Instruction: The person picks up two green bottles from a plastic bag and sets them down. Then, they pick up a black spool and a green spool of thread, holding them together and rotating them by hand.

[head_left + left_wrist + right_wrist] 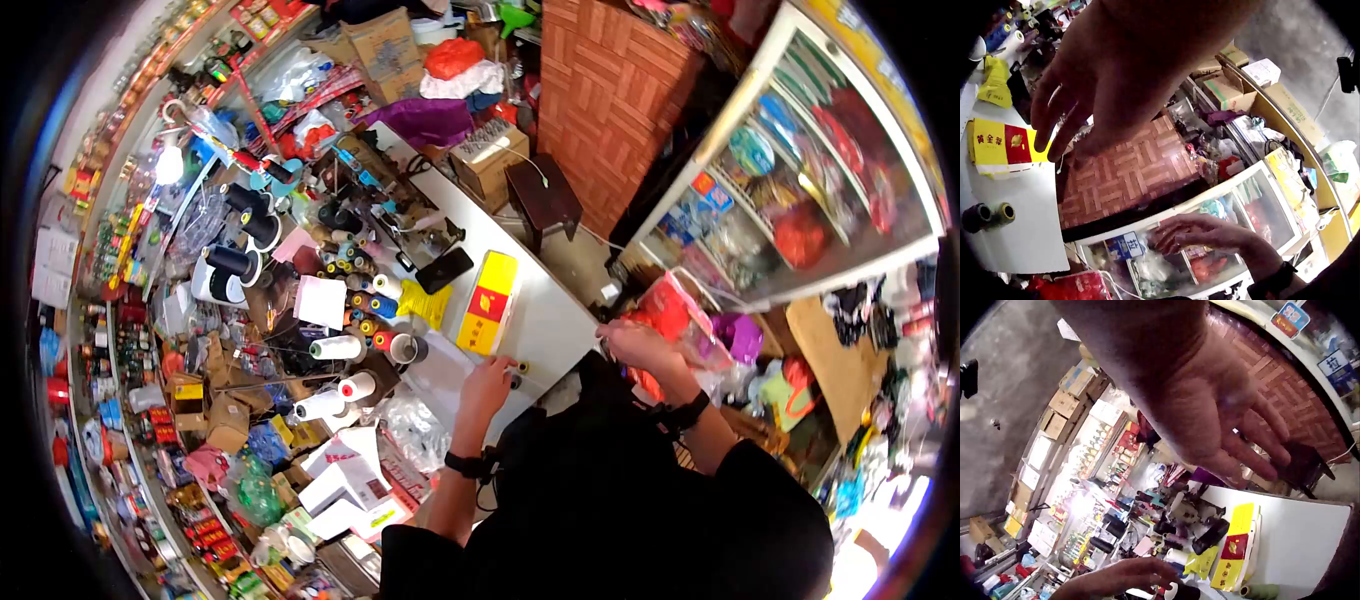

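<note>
My left hand (485,390) hovers over the white table near two small thread spools (518,374), its fingers relaxed and nothing visible in them. In the left wrist view that hand (1088,100) has its fingers spread apart and hanging down. My right hand (640,345) is past the table's right edge; in the right wrist view this hand (1222,419) shows an empty palm and loosely extended fingers. A yellow and red box (488,305) lies on the table just beyond the left hand. Beside it are a yellow plastic bag (425,303) and a black phone (445,270).
Large thread cones (338,348) and many smaller spools crowd the table's left part. A sewing machine (425,240) stands at the back. A dark stool (543,195) is beyond the table, and a glass-fronted cabinet (690,250) stands to the right. Red plastic bags (665,305) lie below the right hand.
</note>
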Demonstrator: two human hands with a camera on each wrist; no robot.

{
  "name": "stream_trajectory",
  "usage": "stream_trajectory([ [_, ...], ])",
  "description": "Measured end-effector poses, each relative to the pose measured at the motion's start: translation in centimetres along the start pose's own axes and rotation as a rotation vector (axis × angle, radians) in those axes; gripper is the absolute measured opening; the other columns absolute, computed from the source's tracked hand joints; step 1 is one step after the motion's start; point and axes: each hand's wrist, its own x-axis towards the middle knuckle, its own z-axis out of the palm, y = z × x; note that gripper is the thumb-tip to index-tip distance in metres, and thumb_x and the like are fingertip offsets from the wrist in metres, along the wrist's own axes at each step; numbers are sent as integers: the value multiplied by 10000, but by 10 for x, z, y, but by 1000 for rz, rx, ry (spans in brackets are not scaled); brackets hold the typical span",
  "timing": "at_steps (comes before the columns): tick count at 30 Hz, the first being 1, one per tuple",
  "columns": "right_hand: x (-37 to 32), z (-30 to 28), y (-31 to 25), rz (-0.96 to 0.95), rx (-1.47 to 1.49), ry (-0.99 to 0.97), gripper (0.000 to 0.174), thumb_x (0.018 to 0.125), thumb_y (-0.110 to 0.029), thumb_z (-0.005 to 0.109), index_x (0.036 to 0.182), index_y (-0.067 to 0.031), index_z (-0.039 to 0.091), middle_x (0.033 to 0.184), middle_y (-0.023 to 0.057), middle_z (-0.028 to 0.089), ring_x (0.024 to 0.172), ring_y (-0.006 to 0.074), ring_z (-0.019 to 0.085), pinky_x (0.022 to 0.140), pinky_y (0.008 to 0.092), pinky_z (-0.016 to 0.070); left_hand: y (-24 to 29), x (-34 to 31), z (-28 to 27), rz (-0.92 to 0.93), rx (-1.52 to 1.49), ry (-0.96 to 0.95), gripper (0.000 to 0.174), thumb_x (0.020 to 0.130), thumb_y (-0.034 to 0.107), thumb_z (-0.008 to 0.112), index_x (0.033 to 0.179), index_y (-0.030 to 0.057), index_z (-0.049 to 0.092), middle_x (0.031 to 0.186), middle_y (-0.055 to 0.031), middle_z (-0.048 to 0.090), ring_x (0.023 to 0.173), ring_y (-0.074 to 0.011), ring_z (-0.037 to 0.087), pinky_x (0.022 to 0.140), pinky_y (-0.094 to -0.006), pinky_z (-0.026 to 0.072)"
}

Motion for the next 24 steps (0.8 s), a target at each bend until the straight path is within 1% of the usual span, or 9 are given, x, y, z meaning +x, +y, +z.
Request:
stream_trajectory([
  [3,42,-24,37,-172,-60,-59,275,937,-168,504,1164,-101,645,1080,166,689,1020,364,655,889,470,528,31,17,7,-99,45,64,201,878,113,604,1072,132,652,1030,-175,659,937,-389,654,786,-508,538],
  [4,53,-38,44,-135,-98,-140,269,937,-148,493,1156,-99,642,1094,164,684,1030,369,646,892,476,519,43,28,8,-135,68,84,204,875,108,605,1073,130,652,1030,-175,659,938,-389,654,790,-508,539],
  [5,60,-60,44,-168,-58,-106,273,884,-76,514,1116,-57,656,1000,190,687,979,372,658,858,458,530,53,40,7,-167,96,101,208,872,102,607,1073,129,652,1031,-174,659,939,-388,654,794,-508,539],
  [8,81,-80,81,-262,-13,70,237,893,-81,508,1078,-64,655,961,172,680,962,374,650,853,466,527,90,82,18,-150,86,90,207,894,117,595,1091,140,652,1074,-148,661,985,-380,649,839,-484,538],
  [11,97,-97,119,-176,-14,-146,227,926,-122,518,1107,-71,646,1065,179,688,1045,377,637,925,475,499,126,116,33,-84,78,148,192,903,104,587,1079,128,660,1081,-148,664,1010,-376,645,860,-464,536],
  [14,113,-99,129,-258,79,-167,240,922,-127,521,1114,-64,652,1044,186,689,1030,388,634,911,474,502,159,135,36,-104,101,179,229,871,79,609,1088,139,645,1084,-110,648,1020,-338,646,845,-474,545],
  [16,124,-95,130,-361,103,-144,190,930,-134,519,1073,-90,635,1032,140,674,973,363,639,851,471,516,163,135,43,-125,108,249,262,863,73,614,1114,143,635,1113,-104,634,1034,-337,636,855,-471,543],
  [18,128,-102,122,-406,131,-145,192,934,-132,523,1085,-87,633,1034,147,673,984,371,635,861,474,512,160,123,45,-128,100,330,328,848,61,624,1164,148,612,1166,-100,603,1059,-340,619,883,-458,538],
  [24,134,-125,97,-550,266,-213,199,942,-112,538,1093,-50,653,1079,174,684,1001,386,631,863,444,520,151,70,26,-417,209,505,417,829,48,622,1235,140,596,1267,-147,563,1124,-364,585,931,-451,524],
])
